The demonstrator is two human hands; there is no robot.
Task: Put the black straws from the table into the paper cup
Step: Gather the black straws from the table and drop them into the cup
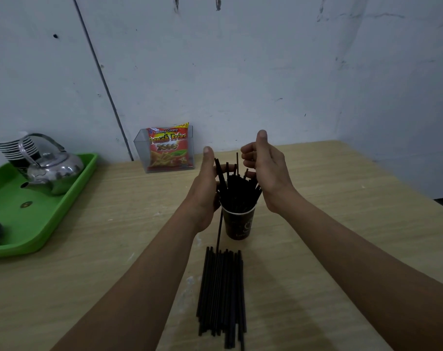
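Forearms entered from the near edge, converging on the cup (pixel 238 224) at the centre of the table (pixel 342 224). Green tray (pixel 38 224) at left carried a steel kettle (pixel 54 171) and a cup stack (pixel 15 150). Loose straws (pixel 221 295) lay bundled on the table just near of the cup, running near to far. Clear box (pixel 140 155) holding a snack packet (pixel 168 148) stood far, against the wall. Cupped straws (pixel 238 193) stood fanned in the cup. Left hand (pixel 205 188) curled round their left side, thumb up; one stray straw (pixel 219 229) hung from it outside the cup. Right hand (pixel 266 171): fingers curled at the straw tops, thumb up; could not tell whether it gripped any.
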